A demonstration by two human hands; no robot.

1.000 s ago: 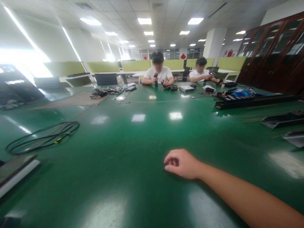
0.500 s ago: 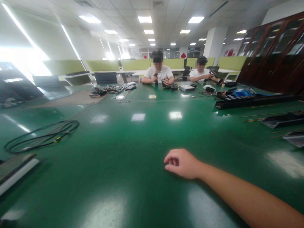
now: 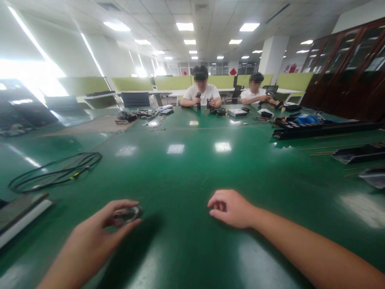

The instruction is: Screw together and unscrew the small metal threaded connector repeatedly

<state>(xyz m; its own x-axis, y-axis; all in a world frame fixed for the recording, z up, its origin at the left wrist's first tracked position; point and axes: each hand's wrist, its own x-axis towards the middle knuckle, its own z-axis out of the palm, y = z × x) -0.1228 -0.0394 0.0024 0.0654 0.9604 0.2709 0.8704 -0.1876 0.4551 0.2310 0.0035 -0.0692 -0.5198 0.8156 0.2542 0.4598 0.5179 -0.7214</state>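
My left hand (image 3: 99, 228) is raised over the near part of the green table (image 3: 180, 176), at lower left. Between its thumb and fingers it grips a small round object (image 3: 130, 214), dark and grey with a shiny, ring-like look; blur hides its exact kind. A dark shadow falls on the table beside it. To the right, my right hand (image 3: 230, 208) rests on the tabletop with its fingers curled in loosely. Nothing shows in that hand, and the two hands are well apart.
A coiled black cable (image 3: 57, 172) lies at left, behind a flat slab with a pale edge (image 3: 27, 218). Black metal channels (image 3: 319, 130) and thin rods (image 3: 323, 153) lie at right. Two people sit across the table (image 3: 201, 96), handling dark devices among electronic parts.
My left hand has come into view from the lower left, gripping the small round object. My right hand has kept its place and curled pose.
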